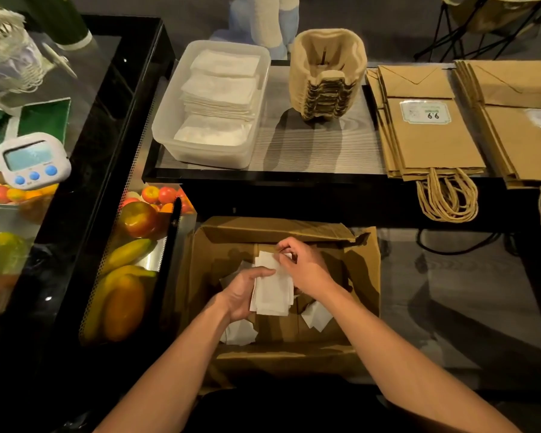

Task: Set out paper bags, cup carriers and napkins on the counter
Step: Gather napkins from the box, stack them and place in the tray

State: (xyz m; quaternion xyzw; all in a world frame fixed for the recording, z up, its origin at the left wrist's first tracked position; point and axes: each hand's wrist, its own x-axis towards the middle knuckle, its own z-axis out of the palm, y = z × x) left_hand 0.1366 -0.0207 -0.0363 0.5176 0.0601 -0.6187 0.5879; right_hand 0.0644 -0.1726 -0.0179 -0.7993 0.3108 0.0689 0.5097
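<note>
Cardboard box (361, 276) of loose napkins (317, 317), both hands (245, 292) (305, 270) gripping napkin stack (274, 292), napkin-filled plastic tub (166, 126)

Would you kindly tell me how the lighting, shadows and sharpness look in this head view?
Head view: dim, warm light; the cup carriers cast a hard shadow toward the camera on the counter; wide-angle bending bows the paper bags at the right; the timer and fruit at left look soft; the held napkins read clearly.

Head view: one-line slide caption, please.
Left hand and right hand hold napkins over a box; cup carriers and paper bags line the counter.
</note>
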